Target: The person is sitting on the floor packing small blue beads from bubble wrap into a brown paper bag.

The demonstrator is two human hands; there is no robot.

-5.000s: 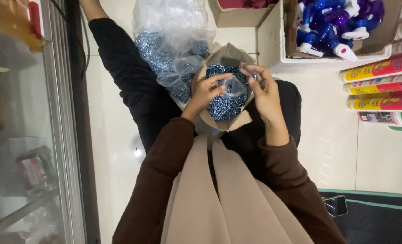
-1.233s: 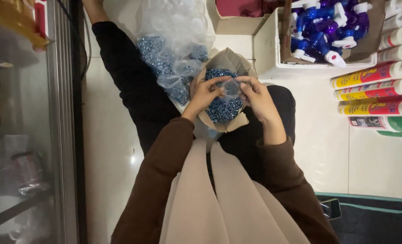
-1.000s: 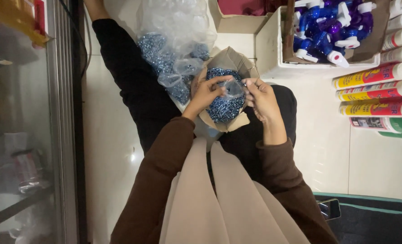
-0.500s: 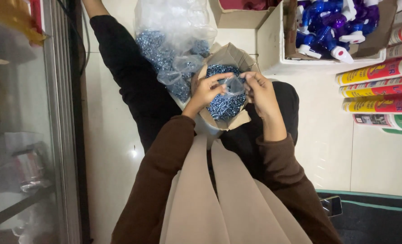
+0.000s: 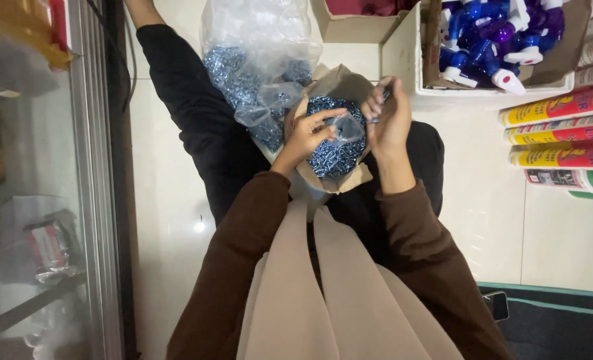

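The right hand point(image 5: 391, 119) has lifted off the small clear bag point(image 5: 345, 127), fingers curled shut around a few blue-grey screws point(image 5: 375, 119); a moment ago both hands pinched the bag's mouth. The left hand point(image 5: 308, 133) holds that bag open between thumb and forefinger, over the cardboard box of screws point(image 5: 333, 157) on the lap. Bulk plastic bag point(image 5: 260, 60) just beside.

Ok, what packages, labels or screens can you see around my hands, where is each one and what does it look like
Open brown cardboard box on the lap, under both hands: full of small bluish screws.
Small clear plastic bag at the left hand.
Big clear plastic bag upper middle, on the floor: crumpled, holding screws.
White carton upper right: blue and purple spray nozzles.
Tubes at right: lying stacked, yellow, red and white labels.
Dark phone lower right: screen off.
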